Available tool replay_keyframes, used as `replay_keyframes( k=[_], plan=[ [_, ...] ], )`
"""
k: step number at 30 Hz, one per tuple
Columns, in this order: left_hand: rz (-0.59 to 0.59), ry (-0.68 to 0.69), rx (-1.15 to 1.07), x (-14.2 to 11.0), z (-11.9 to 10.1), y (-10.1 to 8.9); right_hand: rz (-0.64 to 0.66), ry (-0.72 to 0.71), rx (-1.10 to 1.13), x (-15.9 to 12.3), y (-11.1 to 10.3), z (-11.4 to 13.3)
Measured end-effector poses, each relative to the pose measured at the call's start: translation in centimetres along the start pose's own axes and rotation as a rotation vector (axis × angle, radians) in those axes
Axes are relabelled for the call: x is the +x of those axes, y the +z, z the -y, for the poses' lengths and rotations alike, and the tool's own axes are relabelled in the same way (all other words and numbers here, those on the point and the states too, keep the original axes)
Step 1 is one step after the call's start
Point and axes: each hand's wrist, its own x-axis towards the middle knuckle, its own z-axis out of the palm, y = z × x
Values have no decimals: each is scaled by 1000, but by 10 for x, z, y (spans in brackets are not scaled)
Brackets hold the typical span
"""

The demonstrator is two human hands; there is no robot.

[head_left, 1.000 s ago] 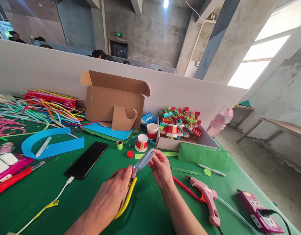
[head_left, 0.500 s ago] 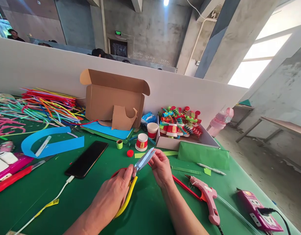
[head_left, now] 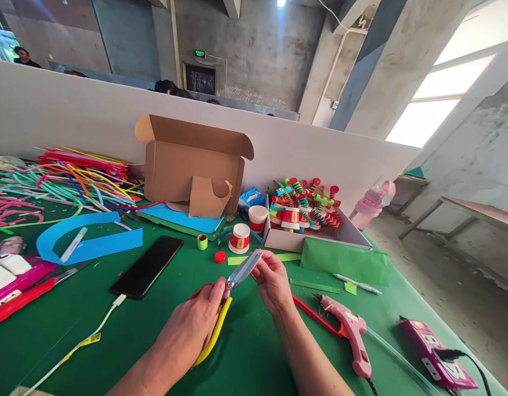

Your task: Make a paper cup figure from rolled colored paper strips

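Note:
My left hand [head_left: 198,319] is wrapped round a pair of scissors [head_left: 243,270] with yellow and red handles, the blades pointing up and to the right. At the blade tips, the fingers of my right hand [head_left: 274,283] are pinched together; whatever is between them is too small to make out. Just beyond the blades stands an upside-down red and white paper cup [head_left: 239,238] with dark green coiled strips at its sides. Near it are a small green paper roll [head_left: 202,242], a red disc [head_left: 220,257] and a light green paper strip [head_left: 289,257].
A pink glue gun [head_left: 348,327] lies right, by a purple power strip [head_left: 435,352]. Behind are a box of finished paper figures [head_left: 274,239] and an open cardboard box [head_left: 191,159]. Leftward lie a phone [head_left: 148,267], a blue paper strip [head_left: 100,237] and pipe cleaners [head_left: 80,176].
The scissor blades look slightly turned and narrower between my hands. Both hands stay in almost the same place; the other things have not moved.

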Motion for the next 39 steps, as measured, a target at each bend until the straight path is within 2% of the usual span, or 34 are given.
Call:
replay_keyframes(
  k=[4, 21, 25, 29, 34, 39],
  plan=[
    [17, 18, -13, -1, 1, 0, 8, 14, 4, -1, 1, 1],
    [-47, 11, -124, -4, 6, 10, 11, 4, -5, 1, 0, -1],
    [-112, 14, -254, -6, 14, 12, 14, -6, 13, 1, 0, 0],
    [-192, -64, -503, -3, 20, 0, 38, 28, 21, 0, 2, 1],
    [-222, -176, -749, 5, 15, -19, 137, 106, -104, -5, 6, -1],
    [-288, -217, -841, 13, 8, -17, 206, 114, -264, -8, 8, -4]
  ],
)
